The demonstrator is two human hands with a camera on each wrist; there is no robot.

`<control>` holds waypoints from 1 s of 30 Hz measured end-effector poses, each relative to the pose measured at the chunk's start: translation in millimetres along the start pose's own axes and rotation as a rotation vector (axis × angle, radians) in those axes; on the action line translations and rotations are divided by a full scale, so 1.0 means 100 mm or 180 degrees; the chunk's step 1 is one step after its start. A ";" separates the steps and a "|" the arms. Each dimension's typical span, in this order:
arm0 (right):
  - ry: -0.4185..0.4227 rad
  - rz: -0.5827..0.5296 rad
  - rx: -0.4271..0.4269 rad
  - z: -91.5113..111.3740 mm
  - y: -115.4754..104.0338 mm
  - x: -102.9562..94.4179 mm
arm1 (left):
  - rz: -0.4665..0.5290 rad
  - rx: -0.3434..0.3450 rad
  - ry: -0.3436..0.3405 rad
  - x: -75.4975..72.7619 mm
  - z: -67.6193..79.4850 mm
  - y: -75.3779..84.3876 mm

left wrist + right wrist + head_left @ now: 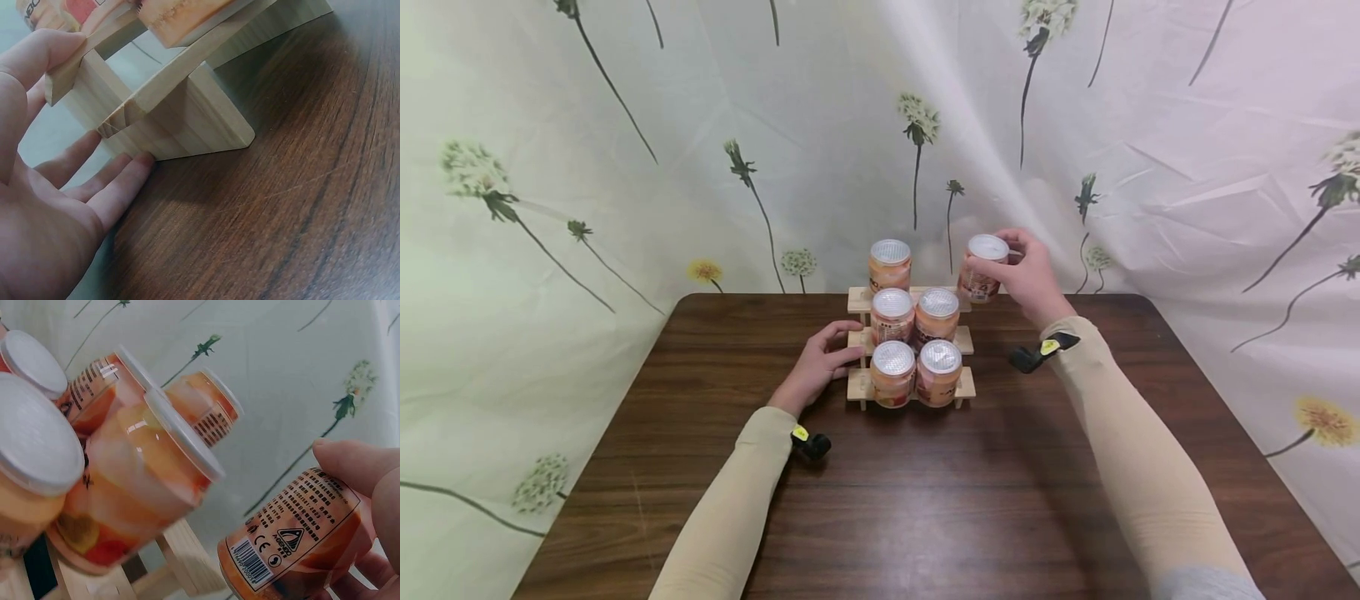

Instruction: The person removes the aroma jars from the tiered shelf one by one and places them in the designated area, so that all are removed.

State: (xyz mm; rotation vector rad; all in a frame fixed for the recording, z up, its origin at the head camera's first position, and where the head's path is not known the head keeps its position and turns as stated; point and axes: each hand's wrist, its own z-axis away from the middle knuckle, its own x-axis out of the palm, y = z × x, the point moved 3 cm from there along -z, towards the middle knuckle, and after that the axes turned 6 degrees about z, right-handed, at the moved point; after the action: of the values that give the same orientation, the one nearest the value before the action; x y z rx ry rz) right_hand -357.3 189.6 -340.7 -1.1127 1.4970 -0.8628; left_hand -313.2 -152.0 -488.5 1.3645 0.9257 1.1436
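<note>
A three-step wooden rack [856, 385] stands on the table with several peach-coloured, white-lidded jars on it. Two jars sit on the front step, including the front left jar [892, 385], and two on the middle step. One jar [890, 275] is at the left of the top step. My right hand [1030, 275] grips another jar [979, 287] by its side, near the top step's right end; its printed label and barcode face the right wrist view. My left hand [822, 362] rests against the rack's left side, fingers spread along the wooden end panel [181, 125].
The dark wood-grain table [880, 500] extends around the rack. Behind it hangs a pale curtain [835, 125] printed with dandelions, close to the table's back edge. Each wrist carries a small black camera, such as the right one [1030, 358].
</note>
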 end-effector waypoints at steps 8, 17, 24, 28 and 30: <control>0.0129 0.0082 -0.0035 0.06 0.06 -0.15 | -0.0035 0.0015 -0.0003 -0.01 0.01 0.01; 0.0116 0.0172 -0.0022 0.12 0.12 -0.20 | -0.0043 0.0029 0.0001 -0.01 0.01 0.01; 0.0098 0.0125 0.0060 0.15 0.24 -0.22 | -0.0043 0.0009 -0.0003 -0.01 0.01 0.01; 0.0095 0.0243 0.0071 0.17 0.31 -0.22 | -0.0040 0.0009 -0.0012 0.00 0.01 0.01; 0.0089 0.0309 0.0094 0.18 0.35 -0.21 | -0.0017 0.0003 -0.0009 0.00 0.01 0.00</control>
State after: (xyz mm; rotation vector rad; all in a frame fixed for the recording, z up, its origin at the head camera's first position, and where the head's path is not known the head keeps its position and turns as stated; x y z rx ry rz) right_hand -345.7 221.0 -370.3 -1.0016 1.5436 -0.8338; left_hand -311.9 -152.8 -488.2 1.3633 0.9274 1.1369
